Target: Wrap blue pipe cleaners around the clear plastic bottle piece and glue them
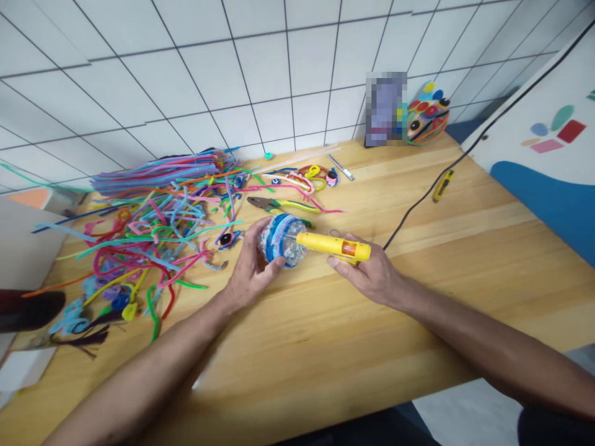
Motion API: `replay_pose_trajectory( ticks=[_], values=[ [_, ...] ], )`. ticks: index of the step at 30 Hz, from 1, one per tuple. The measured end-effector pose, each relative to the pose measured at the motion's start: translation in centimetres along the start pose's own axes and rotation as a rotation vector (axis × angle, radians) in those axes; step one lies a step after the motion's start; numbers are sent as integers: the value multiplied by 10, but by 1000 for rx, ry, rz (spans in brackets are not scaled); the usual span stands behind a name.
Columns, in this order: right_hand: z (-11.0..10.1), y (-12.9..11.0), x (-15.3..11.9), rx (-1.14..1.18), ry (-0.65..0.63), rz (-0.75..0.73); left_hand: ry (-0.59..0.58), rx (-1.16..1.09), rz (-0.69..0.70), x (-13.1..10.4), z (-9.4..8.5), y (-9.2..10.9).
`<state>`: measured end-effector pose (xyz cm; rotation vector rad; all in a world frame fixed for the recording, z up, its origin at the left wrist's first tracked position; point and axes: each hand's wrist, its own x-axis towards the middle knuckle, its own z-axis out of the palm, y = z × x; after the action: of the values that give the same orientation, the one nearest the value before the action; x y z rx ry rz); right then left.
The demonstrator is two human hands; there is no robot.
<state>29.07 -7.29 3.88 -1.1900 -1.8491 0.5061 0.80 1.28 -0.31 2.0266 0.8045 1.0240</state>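
Observation:
Near the middle of the table, my left hand (253, 266) is closed around a clear plastic bottle piece (282, 240) wrapped with blue, light blue and lilac pipe cleaners. My right hand (369, 272) grips a yellow hot glue gun (332, 244) by its handle. The gun points left, its nozzle tip at the right side of the bottle piece; whether it touches cannot be made out. Just behind the bottle lie pliers (279, 205) with green and yellow handles. A small pipe-cleaner piece with a black eye (227, 239) sits left of my left hand.
Loose coloured pipe cleaners (153, 232) cover the table's left side, with a bundle (162, 172) behind them. A utility knife (341, 167) lies near the wall, and a yellow cutter (443, 186) at right. The black cord (418, 201) crosses the right side. A decorated colourful object (427, 118) stands at the back.

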Motion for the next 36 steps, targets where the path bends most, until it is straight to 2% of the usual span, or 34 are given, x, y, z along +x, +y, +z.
replay_pose_trajectory(
  ticks=[19, 36],
  values=[
    [2, 2, -2, 4, -6, 6, 18, -32, -37, 1, 1, 1],
    [2, 6, 0, 1, 23, 15, -20, 27, 20, 1, -1, 2]
  ],
)
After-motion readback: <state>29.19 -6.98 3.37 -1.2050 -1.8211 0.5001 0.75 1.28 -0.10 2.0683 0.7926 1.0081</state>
